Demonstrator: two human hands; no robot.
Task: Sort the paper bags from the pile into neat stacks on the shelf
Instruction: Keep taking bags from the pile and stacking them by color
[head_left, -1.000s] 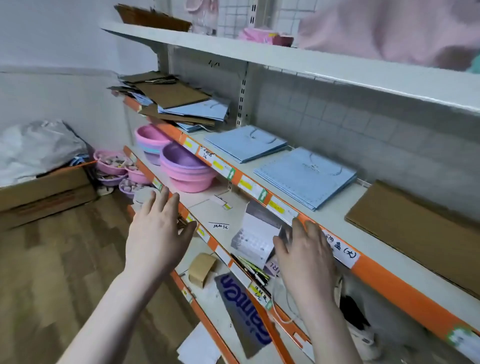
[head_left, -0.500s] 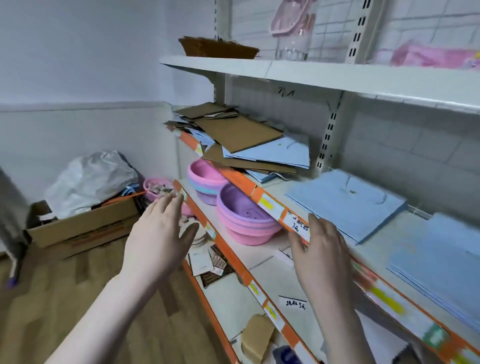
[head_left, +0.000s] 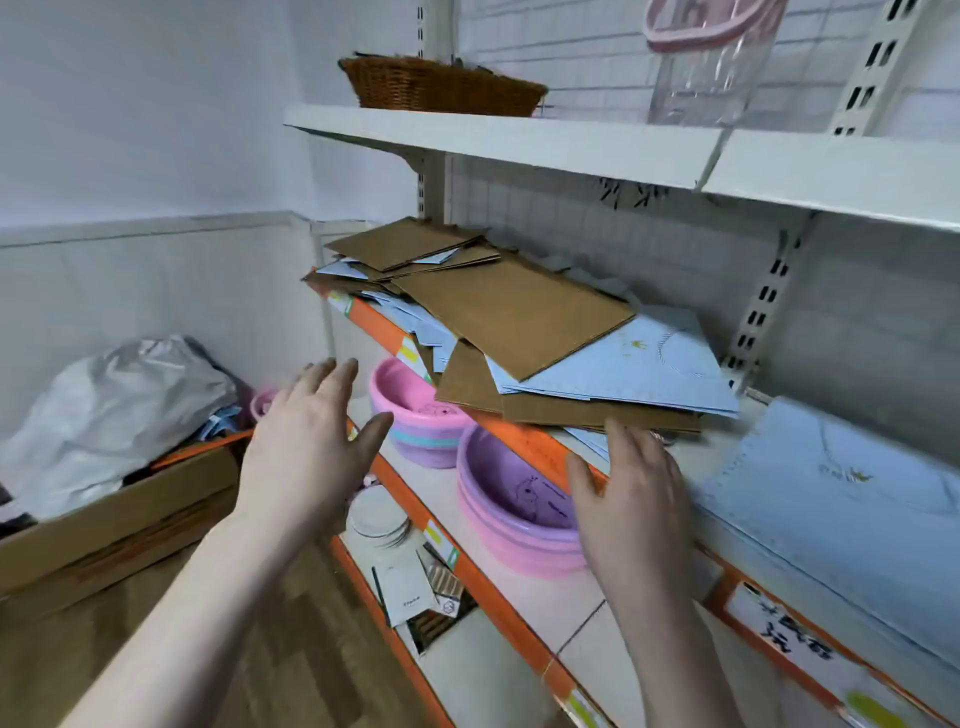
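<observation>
A messy pile of flat paper bags (head_left: 511, 312), brown and light blue mixed, lies at the left end of the orange-edged shelf (head_left: 535, 447). To its right on the same shelf sits a neat stack of blue bags (head_left: 831, 499). My left hand (head_left: 311, 447) hovers open in front of the shelf, below and left of the pile, fingers spread and holding nothing. My right hand (head_left: 631, 499) is open too, its fingertips just under the pile's front right corner at the shelf edge.
Pink and purple plastic basins (head_left: 509, 499) sit on the lower shelf beneath the pile. A wicker basket (head_left: 441, 85) stands on the white top shelf. A cardboard box (head_left: 119, 525) with a grey bag is on the wooden floor at left.
The view has swung left and closer to the messy pile. Both open hands have moved up and left toward it, away from the stacks on the right.
</observation>
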